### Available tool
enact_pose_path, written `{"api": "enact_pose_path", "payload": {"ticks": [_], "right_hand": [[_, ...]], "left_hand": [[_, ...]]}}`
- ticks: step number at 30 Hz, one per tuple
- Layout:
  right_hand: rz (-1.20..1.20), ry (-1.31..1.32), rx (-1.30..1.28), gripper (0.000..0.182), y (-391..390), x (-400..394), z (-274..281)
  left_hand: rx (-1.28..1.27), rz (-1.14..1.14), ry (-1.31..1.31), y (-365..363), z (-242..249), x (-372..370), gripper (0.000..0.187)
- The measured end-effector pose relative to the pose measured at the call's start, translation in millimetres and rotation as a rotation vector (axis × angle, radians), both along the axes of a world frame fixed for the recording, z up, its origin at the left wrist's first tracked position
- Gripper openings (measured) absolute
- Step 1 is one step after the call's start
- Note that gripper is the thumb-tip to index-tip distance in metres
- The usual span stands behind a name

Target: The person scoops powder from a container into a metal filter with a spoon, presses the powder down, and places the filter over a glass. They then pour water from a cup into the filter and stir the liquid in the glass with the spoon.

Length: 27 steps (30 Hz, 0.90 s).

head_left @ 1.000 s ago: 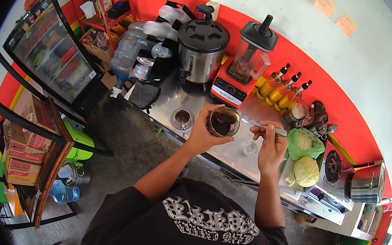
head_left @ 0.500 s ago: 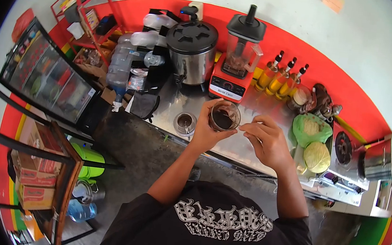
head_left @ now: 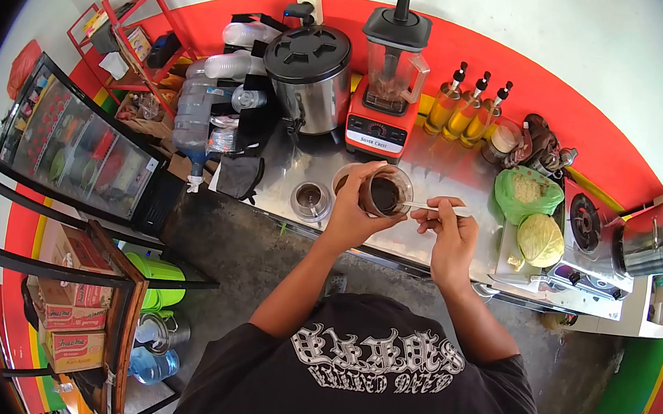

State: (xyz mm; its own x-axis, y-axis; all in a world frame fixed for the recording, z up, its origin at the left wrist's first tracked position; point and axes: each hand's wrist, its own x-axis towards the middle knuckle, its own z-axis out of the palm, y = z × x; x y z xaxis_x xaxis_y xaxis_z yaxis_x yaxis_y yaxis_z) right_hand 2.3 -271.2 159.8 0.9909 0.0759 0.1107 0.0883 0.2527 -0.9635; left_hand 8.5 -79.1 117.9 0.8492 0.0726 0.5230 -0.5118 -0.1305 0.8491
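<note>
My left hand [head_left: 352, 216] is wrapped round a clear glass [head_left: 404, 184] with dark brown contents, held over the counter's front part and tilted a little. A thin, light-coloured spoon [head_left: 421, 207] is pinched in my right hand [head_left: 451, 233]; its far end reaches the glass rim, and its tip is hard to make out. Partly hidden behind my left hand is another round container [head_left: 343, 177] with something brown in it. To the left of that hand, a glass jar [head_left: 310, 202] stands on the metal counter [head_left: 286, 173].
Along the wall stand a steel dispenser [head_left: 312, 90], a red blender [head_left: 379, 122] and several oil bottles [head_left: 464, 116]. A cabbage [head_left: 540, 241], a green bag [head_left: 525, 192] and a stove [head_left: 586, 220] are at the right. A wooden-topped rack [head_left: 116, 305] and a fridge [head_left: 81, 146] stand at the left.
The spoon's handle shows more plainly, as my right hand has turned more upright. The glass has moved slightly right. A container behind my left hand has come into sight; the whole view has shifted a little.
</note>
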Motion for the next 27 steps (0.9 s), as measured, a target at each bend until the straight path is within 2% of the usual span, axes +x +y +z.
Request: {"api": "enact_pose_path", "payload": {"ticks": [2, 14, 17, 19, 23, 26, 27], "right_hand": [[-0.021, 0.003, 0.033, 0.027, -2, -3, 0], [-0.007, 0.031, 0.166, 0.029, -18, 2, 15], [-0.014, -0.086, 0.093, 0.031, -18, 0, 26], [-0.032, -0.212, -0.042, 0.032, -19, 0, 32], [-0.033, -0.323, -0.126, 0.033, -22, 0, 42], [-0.016, -0.432, -0.194, 0.027, -29, 3, 50], [-0.007, -0.660, -0.355, 0.018, -33, 6, 57]], "left_hand": [[0.035, 0.016, -0.005, 0, 1, -1, 0.096], [-0.166, -0.058, 0.027, -9, -1, -3, 0.097], [-0.248, -0.102, 0.040, -14, 3, -5, 0.097], [-0.314, -0.136, 0.092, -17, 9, -7, 0.096], [-0.324, -0.148, 0.079, -19, 17, -6, 0.093], [-0.267, -0.141, 0.060, -17, 25, -4, 0.091], [-0.270, -0.159, 0.023, -17, 26, -2, 0.091]]}}
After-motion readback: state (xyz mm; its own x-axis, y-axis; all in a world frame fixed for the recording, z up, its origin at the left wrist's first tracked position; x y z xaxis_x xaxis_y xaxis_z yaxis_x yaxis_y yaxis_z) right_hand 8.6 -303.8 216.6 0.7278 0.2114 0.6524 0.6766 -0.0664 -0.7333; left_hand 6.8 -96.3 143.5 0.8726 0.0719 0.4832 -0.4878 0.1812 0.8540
